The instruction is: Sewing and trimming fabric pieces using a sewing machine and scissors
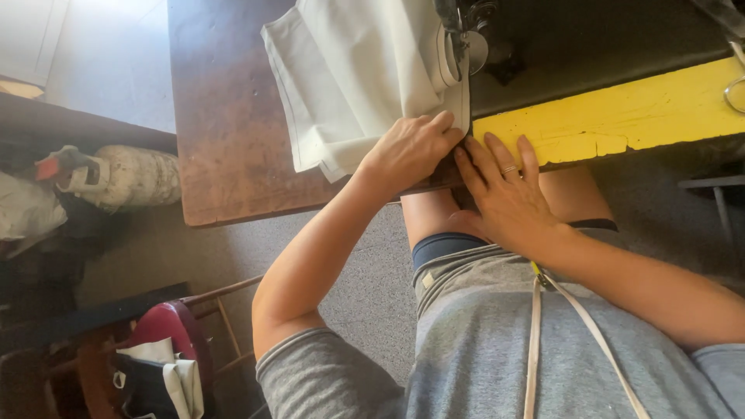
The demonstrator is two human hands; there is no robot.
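Worn brown wooden table point(225, 140), folded white cloth point(349, 70) on it, yellow painted edge point(621, 116)

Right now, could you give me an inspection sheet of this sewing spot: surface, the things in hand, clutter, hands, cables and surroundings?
Surface: brown wooden table, worn; a yellow painted edge with chipped paint to its right.
Things in hand: folded white cloth lying on the table, running under the dark sewing machine.
Clutter: metal scissor handle at the far right edge.
Hands: left hand pressed flat on the cloth edge; right hand flat beside it, wearing a ring.
Cables: nothing seen; a tape measure hangs from the neck.
Surroundings: grey floor, red chair with bags, wrapped bundle at left.
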